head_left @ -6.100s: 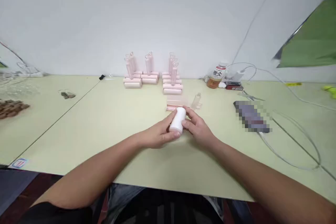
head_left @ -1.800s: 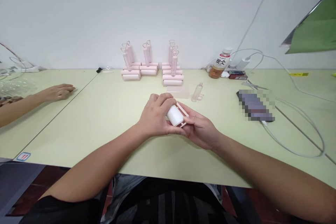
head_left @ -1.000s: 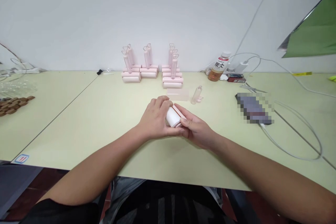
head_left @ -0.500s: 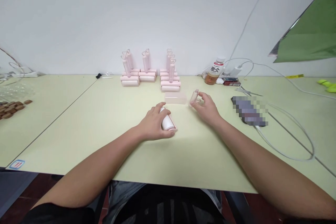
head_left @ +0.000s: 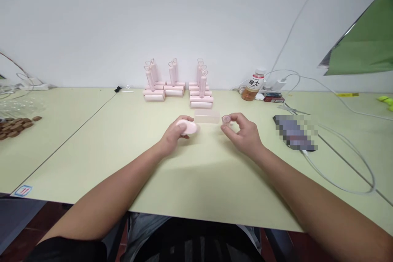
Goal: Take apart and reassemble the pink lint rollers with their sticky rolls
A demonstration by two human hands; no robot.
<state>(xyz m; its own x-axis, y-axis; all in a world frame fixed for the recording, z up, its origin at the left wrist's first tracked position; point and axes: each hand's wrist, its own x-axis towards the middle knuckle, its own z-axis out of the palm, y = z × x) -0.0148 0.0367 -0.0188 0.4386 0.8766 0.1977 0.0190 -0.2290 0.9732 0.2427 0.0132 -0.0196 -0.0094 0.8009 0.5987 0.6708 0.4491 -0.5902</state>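
Observation:
My left hand (head_left: 177, 133) is closed around a pink lint roller head (head_left: 190, 127), its smooth pink side turned up and slightly blurred. Pinched between the thumb and fingers of my right hand (head_left: 244, 133) is a pale pink lint roller handle (head_left: 226, 119), with one round end facing me. The two pieces are apart, both just above the table. Between and behind them lies a translucent pink cover (head_left: 206, 116). Farther back, several pink lint rollers (head_left: 201, 102) stand in groups, with upright handles ending in heart-shaped loops.
A drink bottle (head_left: 253, 85) stands by the wall, near chargers and a small dark red box (head_left: 274, 99). A phone (head_left: 294, 133) with a white cable (head_left: 373, 178) and scissors (head_left: 294, 109) lie at right. Brown pieces (head_left: 16, 127) lie at far left.
My left hand has lifted and turned the roller head, so its pink side shows instead of the white roll. In my right hand the handle has tipped from upright to end-on towards me.

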